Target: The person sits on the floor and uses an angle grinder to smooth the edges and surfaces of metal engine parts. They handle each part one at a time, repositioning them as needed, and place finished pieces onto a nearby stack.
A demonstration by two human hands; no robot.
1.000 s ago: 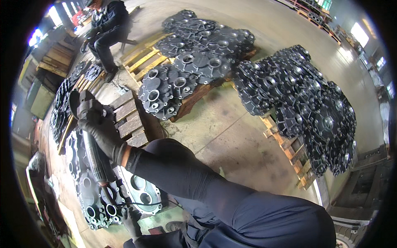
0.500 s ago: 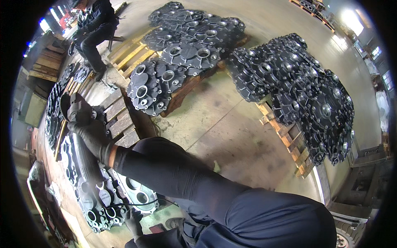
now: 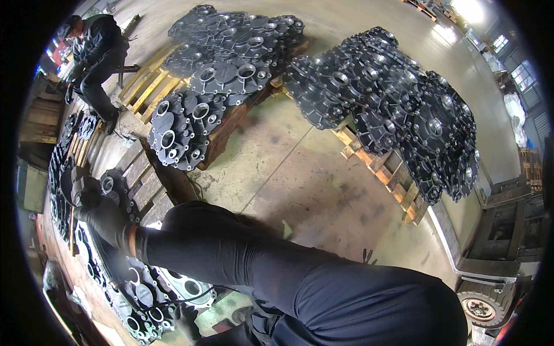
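Note:
My right hand (image 3: 108,218), in a dark glove, is closed around the front part of an angle grinder (image 3: 109,266). The grinder's round disc end points away to the far left, and its black cord (image 3: 216,288) trails across toward my body. Under and beside the grinder lie grey metal cover castings (image 3: 144,294) with round bores and bolt-hole rims. My gloved left hand (image 3: 187,324) is low in the view, at the near edge of these castings, its fingers stretched out. Whether its fingertips touch the metal I cannot tell.
Black castings (image 3: 222,75) are heaped on a pallet ahead, with another heap (image 3: 398,109) on a pallet (image 3: 378,167) to the right. A seated person (image 3: 95,63) is at the far left. Wooden slats (image 3: 141,179) lie beyond my right hand. A wheel (image 3: 482,308) stands at the lower right.
The whole view has shifted, so the heaps sit farther left and the wheel shows more. My right hand still holds the grinder, and the left stays by the near castings.

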